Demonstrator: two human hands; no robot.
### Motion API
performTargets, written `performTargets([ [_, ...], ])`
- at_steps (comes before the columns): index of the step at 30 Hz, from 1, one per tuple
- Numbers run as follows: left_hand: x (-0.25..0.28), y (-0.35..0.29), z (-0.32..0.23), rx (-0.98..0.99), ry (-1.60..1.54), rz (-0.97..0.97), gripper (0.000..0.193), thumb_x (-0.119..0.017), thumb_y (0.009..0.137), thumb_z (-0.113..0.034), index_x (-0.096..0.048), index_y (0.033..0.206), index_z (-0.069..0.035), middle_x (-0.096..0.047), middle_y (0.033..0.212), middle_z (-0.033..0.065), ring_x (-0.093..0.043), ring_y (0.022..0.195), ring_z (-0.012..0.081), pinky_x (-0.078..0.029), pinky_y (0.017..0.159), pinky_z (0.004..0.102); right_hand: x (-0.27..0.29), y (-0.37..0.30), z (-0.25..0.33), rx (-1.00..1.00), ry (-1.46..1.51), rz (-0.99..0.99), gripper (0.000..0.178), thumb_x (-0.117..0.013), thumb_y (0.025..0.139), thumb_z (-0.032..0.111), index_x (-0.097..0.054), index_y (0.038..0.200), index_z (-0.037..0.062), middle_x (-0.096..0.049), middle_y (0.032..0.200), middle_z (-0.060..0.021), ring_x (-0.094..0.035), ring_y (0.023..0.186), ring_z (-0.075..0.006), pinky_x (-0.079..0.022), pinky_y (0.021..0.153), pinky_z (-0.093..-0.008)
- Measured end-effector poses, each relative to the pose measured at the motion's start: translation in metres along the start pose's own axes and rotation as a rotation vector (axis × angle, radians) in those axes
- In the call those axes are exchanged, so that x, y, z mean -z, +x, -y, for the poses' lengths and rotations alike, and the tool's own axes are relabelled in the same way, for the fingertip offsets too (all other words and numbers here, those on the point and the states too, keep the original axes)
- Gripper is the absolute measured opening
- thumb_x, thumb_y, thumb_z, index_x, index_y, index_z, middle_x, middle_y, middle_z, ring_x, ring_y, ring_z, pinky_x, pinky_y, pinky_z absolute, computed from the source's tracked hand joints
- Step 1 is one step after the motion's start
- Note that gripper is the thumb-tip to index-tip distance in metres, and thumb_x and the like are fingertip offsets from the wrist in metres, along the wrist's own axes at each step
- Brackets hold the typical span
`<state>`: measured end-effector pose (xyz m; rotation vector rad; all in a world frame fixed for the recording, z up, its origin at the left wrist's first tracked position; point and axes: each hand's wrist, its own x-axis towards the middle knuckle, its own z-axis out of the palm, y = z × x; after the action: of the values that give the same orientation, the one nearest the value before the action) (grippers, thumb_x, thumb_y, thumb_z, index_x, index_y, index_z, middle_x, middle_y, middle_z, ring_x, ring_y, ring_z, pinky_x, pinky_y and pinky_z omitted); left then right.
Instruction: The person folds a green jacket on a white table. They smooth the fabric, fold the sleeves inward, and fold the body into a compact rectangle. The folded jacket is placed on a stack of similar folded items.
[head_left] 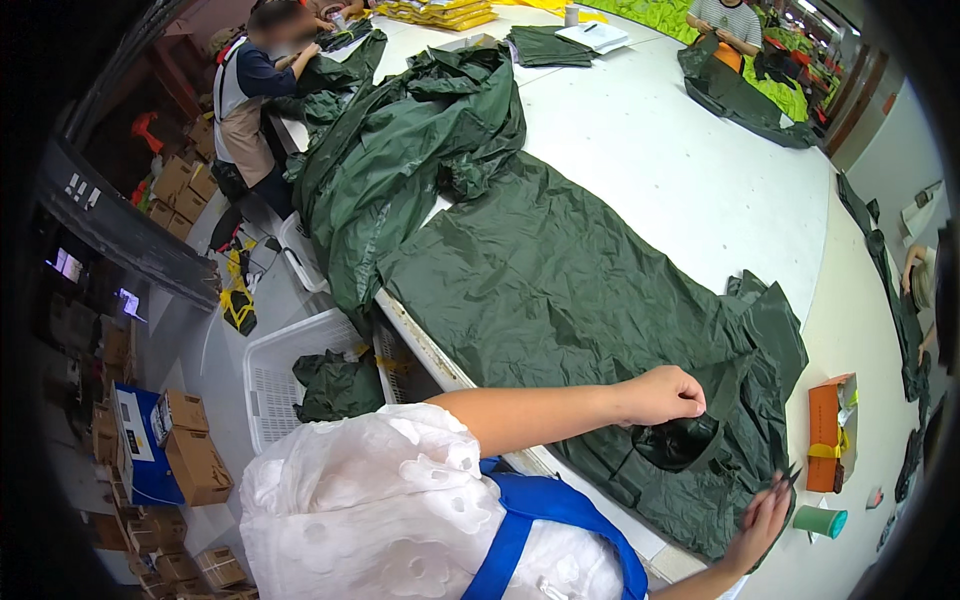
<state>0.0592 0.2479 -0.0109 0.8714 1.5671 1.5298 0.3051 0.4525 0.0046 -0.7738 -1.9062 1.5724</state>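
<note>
A dark green waterproof garment (pixel 560 285) lies spread along the near side of the white table. My left hand (pixel 665 396) is closed in a pinch on the edge of its opening, where a black inside shows. Close to the garment's right edge, my right hand (pixel 762 520) is closed around small dark thread snips (pixel 792 476), their tips pointing up and away. Part of the right hand's grip is hard to make out. Beside that hand stands a green spool of thread (pixel 820 521).
An orange box (pixel 830 435) sits right of the garment. More green fabric (pixel 410 150) is heaped at the far left. White baskets (pixel 262 375) and cardboard boxes (pixel 195 465) stand on the floor. Co-workers handle fabric across the white table (pixel 640 130).
</note>
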Motion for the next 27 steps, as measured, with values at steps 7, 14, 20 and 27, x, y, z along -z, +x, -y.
performTargets([
  [7, 0.021, 0.007, -0.009, 0.14, -0.289, -0.024, 0.02, -0.063, 0.088, -0.02, -0.067, 0.095, -0.002, -0.066, 0.089, 0.003, -0.057, 0.085, 0.0088, -0.047, 0.079, 0.0264, -0.099, 0.039, 0.089, 0.508, -0.526, 0.132, 0.039, -0.06, 0.076, -0.003, -0.065, 0.114, 0.0052, -0.052, 0.082, -0.0047, -0.051, 0.076, -0.0128, -0.042, 0.068, -0.0219],
  [14, 0.015, 0.004, -0.016, 0.178, -0.392, 0.028, 0.016, -0.061, 0.089, -0.015, -0.067, 0.094, -0.001, -0.065, 0.087, 0.0006, -0.055, 0.081, 0.0064, -0.042, 0.08, 0.0229, -0.096, 0.02, 0.057, 0.629, -0.655, 0.075, 0.047, -0.074, 0.061, -0.003, -0.069, 0.106, 0.0116, -0.053, 0.08, -0.0038, -0.05, 0.072, -0.0183, -0.042, 0.063, -0.0296],
  [20, 0.011, 0.001, -0.017, 0.215, -0.367, 0.047, 0.017, -0.061, 0.088, -0.015, -0.068, 0.093, -0.001, -0.066, 0.086, 0.001, -0.055, 0.08, 0.0062, -0.042, 0.079, 0.0229, -0.107, 0.024, 0.05, 0.679, -0.685, 0.102, 0.04, -0.073, 0.064, 0.001, -0.07, 0.102, 0.0128, -0.054, 0.077, -0.0028, -0.049, 0.071, -0.0195, -0.041, 0.063, -0.0311],
  [27, 0.011, 0.002, -0.017, 0.212, -0.379, 0.052, 0.017, -0.061, 0.088, -0.015, -0.068, 0.093, 0.0, -0.065, 0.085, 0.0011, -0.055, 0.08, 0.006, -0.042, 0.079, 0.0229, -0.108, 0.026, 0.048, 0.583, -0.595, 0.138, 0.039, -0.073, 0.064, 0.001, -0.07, 0.102, 0.0129, -0.055, 0.078, -0.0029, -0.051, 0.072, -0.0192, -0.042, 0.064, -0.0306],
])
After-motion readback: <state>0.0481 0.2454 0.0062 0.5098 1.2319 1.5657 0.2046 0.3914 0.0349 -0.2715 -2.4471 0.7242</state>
